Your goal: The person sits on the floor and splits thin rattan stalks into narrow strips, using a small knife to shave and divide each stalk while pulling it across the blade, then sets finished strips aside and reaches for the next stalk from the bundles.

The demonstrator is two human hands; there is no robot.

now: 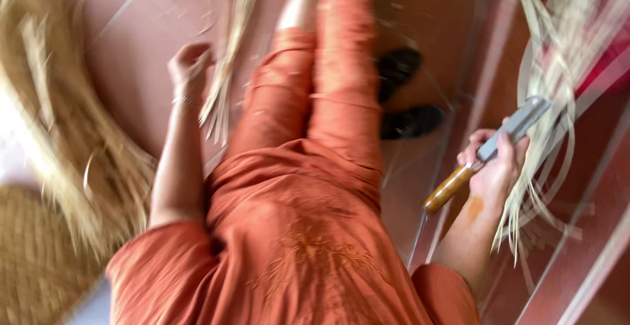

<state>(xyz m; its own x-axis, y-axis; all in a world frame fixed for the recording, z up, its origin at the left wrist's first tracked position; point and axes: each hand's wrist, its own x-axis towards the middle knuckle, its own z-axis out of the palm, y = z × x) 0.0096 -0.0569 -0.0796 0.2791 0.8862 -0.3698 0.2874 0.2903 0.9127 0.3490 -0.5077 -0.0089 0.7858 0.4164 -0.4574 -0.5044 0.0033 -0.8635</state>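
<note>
Where pale strips (59, 134) lie, reddish floor tiles (125, 56) show.

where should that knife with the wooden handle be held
Probably by the rounded brown wooden handle, coming from its lower-left butt end, away from the flat grey metal blade. The right hand now closes its grip around the junction of handle and blade, among pale straw strips.

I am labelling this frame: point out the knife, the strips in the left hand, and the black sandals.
knife (489, 149): head view, on the metal blade just above the wooden handle, held in the right hand.
bundle of pale strips (226, 56): head view, mid-length, by the left hand.
black sandals (398, 67): head view, on the upper sandal.
</note>
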